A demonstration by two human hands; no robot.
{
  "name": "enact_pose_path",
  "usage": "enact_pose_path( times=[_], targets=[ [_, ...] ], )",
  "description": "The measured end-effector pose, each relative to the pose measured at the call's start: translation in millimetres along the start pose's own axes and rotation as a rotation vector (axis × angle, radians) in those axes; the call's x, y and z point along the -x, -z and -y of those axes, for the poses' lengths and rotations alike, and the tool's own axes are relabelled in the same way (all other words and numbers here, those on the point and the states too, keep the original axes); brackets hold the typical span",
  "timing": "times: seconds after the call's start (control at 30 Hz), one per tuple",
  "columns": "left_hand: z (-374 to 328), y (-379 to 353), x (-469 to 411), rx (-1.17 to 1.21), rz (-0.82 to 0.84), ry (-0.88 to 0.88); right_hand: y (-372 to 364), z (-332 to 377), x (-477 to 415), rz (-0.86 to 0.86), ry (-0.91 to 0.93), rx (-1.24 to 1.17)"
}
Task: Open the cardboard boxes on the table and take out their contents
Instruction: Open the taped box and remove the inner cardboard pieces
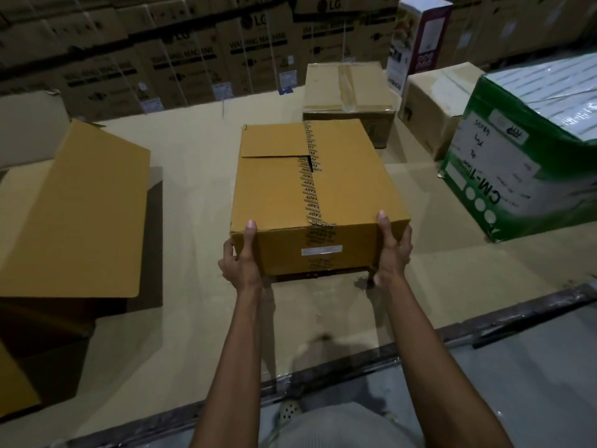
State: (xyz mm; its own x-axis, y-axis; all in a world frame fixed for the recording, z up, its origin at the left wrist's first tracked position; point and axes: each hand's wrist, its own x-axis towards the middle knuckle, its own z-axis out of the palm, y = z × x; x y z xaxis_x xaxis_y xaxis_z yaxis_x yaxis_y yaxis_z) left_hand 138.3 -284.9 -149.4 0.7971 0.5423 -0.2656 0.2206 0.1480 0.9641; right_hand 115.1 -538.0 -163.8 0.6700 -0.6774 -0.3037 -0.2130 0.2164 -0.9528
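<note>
A: What are the hands doing?

B: Both grip the same box [271,189]. The left hand [240,260] clasps its near left corner, thumb up the front face to the top edge, fingers curled round the side. The right hand [392,250] clasps the near right corner the same way, thumb tip on the top edge, fingers wrapped low round the side.

A: And where is the box?

B: At the middle of the table [200,150], straight ahead of the person. A dark gap shows under its near edge.

A: How does it look?

B: Plain brown cardboard, flaps closed. Printed tape [310,189] runs down the middle seam and over the front face. The tape is split about halfway along, where a flap corner leaves a small dark opening. A small white label [320,251] sits on the front.

A: What lies around it?

B: To the left, an open box [74,215] with a raised flap. Just behind, a taped box [345,92]. To the right, a pale box [433,105] and a green box [523,163] with handwriting, with a tall box [416,37] behind the pale one. Stacked cartons [161,59] fill the background.
</note>
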Motion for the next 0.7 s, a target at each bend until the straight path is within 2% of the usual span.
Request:
enact_pose_path(
  times=[0.27,0.37,0.47,0.57,0.7],
  targets=[
    [-0.8,4.2,19.7,0.083,-0.124,0.087,-6.5,27.8,24.8,-0.038,0.064,-0.038],
    [-13.2,3.3,27.4,0.09,-0.169,0.057,-9.1,31.2,28.6,-0.033,0.049,-0.079],
    [-33.4,0.6,42.6,0.034,-0.174,-0.025,-8.4,23.3,33.3,-0.049,0.014,-0.185],
    [-54.9,-4.7,54.0,-0.017,-0.179,-0.158,-11.0,7.9,27.1,-0.038,-0.117,-0.301],
    [-94.2,-13.6,63.3,-0.132,-0.183,-0.364,-14.9,11.5,37.6,0.121,-0.249,-0.52]
  ],
)
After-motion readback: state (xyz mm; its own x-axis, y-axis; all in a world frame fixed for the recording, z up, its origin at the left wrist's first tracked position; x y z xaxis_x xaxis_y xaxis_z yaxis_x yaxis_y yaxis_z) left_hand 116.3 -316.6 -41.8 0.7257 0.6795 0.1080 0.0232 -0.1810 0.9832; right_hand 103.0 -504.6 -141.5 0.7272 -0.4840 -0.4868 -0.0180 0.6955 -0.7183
